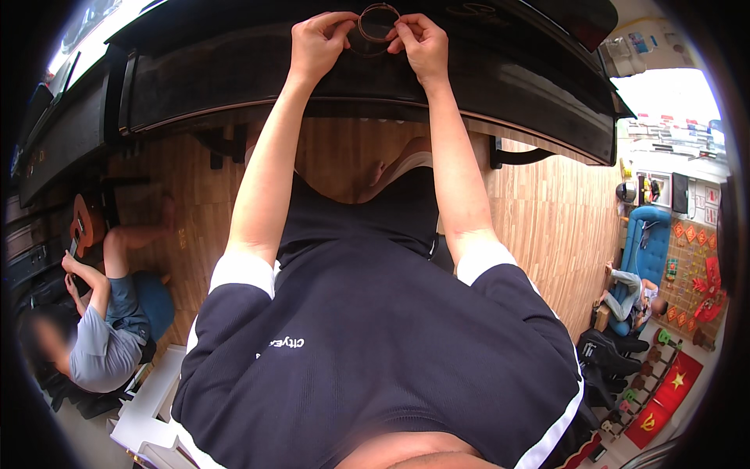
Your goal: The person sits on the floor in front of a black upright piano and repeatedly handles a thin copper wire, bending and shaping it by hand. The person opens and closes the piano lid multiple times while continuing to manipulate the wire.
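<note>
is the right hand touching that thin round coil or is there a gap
Touching. The head view shows the thumb and fingertips of the right hand pinching the right side of the thin round coil, with no gap visible there.

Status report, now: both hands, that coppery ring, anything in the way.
Left hand pinching left side of thin coppery ring; right hand at its right side. Glossy black panel behind ring. Nothing seen between hands and ring.

1 left hand (319,48), 1 right hand (426,50), 1 thin coil (378,6), 1 blue sofa (650,229), 2 other people (105,350)
</note>
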The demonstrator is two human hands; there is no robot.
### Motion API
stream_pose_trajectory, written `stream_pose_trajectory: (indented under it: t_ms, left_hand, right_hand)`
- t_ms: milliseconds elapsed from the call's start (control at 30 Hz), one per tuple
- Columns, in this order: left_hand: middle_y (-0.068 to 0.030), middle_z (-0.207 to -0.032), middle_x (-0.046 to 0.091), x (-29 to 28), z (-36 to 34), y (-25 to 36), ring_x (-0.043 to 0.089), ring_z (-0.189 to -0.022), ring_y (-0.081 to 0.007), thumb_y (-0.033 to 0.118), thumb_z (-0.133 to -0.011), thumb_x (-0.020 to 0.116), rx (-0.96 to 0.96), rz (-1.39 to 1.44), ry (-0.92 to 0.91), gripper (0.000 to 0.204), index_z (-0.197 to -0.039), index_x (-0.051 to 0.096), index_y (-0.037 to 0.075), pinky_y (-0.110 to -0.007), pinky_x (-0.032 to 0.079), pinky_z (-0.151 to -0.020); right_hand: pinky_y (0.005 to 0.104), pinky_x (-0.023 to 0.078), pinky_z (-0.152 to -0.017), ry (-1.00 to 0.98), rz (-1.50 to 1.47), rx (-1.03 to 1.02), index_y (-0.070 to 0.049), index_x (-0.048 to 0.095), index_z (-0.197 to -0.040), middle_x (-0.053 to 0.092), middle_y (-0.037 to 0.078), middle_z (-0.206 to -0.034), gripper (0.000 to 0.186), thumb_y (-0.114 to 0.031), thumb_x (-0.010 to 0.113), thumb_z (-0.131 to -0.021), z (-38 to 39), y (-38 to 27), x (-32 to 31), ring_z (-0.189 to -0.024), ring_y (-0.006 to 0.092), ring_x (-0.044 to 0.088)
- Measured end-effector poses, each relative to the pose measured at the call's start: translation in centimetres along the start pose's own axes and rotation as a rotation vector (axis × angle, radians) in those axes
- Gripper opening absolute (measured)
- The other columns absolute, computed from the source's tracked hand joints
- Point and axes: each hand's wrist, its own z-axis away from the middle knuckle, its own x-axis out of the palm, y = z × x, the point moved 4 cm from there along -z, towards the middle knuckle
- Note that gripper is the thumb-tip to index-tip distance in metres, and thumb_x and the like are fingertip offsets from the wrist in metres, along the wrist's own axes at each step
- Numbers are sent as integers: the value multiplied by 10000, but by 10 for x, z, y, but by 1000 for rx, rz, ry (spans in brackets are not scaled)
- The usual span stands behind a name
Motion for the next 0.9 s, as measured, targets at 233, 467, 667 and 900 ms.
stream_pose_trajectory:
  t_ms: [233,467,667,900]
  left_hand:
    - [-49,-832,740,0,-2,-1,657,-680,-69,57,-909,635,76,-5,46,172,-1045,737,40,-216,520,-662]
    - [-46,-840,740,-1,-1,-3,664,-711,-91,122,-923,647,32,65,-27,175,-1039,739,28,-212,522,-693]
    - [-40,-787,720,2,1,-7,630,-656,-70,139,-917,667,-40,63,-81,174,-1013,746,17,-216,516,-630]
    - [-38,-689,701,-7,-4,-6,616,-590,-53,131,-884,705,-94,78,60,137,-948,755,20,-206,483,-551]
  right_hand:
    - [226,517,-530,1,-19,0,46,638,-938,702,109,-745,96,-38,593,-931,-1,3,-1,-572,132,662]
    - [214,500,-515,-19,-14,10,34,673,-943,700,92,-734,92,-44,632,-916,1,3,-1,-555,110,642]
    - [182,424,-491,-96,2,42,0,703,-979,682,49,-739,98,-53,684,-900,2,4,1,-535,56,548]
    - [180,444,-519,-143,112,-8,-23,717,-965,694,28,-736,117,-64,722,-856,-1,7,4,-603,50,601]
